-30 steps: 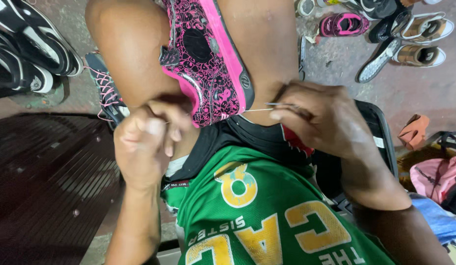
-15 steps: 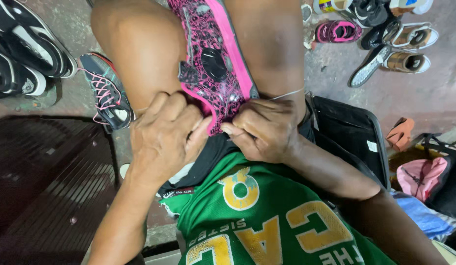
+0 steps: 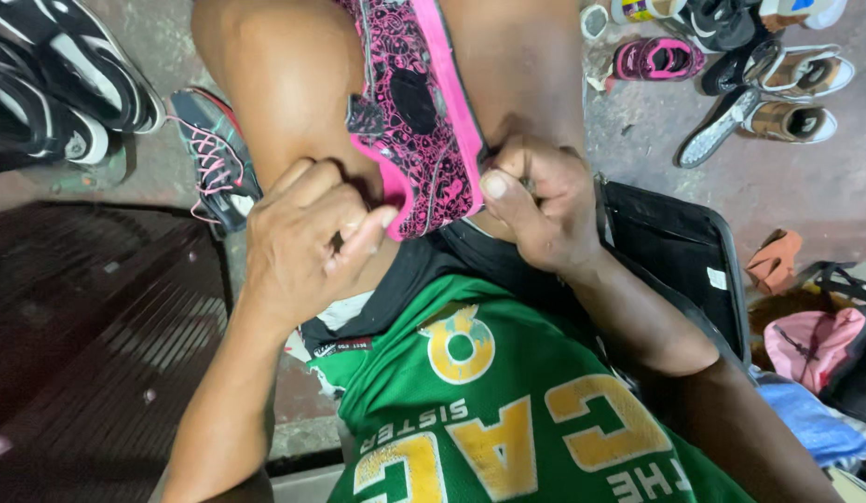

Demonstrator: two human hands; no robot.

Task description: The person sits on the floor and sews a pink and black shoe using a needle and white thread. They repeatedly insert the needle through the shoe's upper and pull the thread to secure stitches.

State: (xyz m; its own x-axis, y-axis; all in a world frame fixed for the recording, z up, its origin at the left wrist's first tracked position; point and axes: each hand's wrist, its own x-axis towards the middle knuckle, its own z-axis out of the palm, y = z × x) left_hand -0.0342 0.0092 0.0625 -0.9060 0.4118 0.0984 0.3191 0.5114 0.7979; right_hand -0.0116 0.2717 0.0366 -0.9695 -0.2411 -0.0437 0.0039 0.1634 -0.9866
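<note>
Between bare knees, both hands, left point(image 3: 307, 237) and right point(image 3: 535, 200), pinch a pink-black shoe point(image 3: 419, 112), its toe cut off

A pink-and-black patterned shoe point(image 3: 416, 112) lies between the person's bare knees at the top centre of the frame. The left hand point(image 3: 307, 237) presses its heel edge from the left; the right hand point(image 3: 535, 200) pinches the pink rim from the right, perhaps around something thin, though that is hidden. Loose shoes point(image 3: 768, 88) lie scattered at the upper right, and a grey sneaker with pink laces point(image 3: 214, 158) sits at the upper left.
</note>
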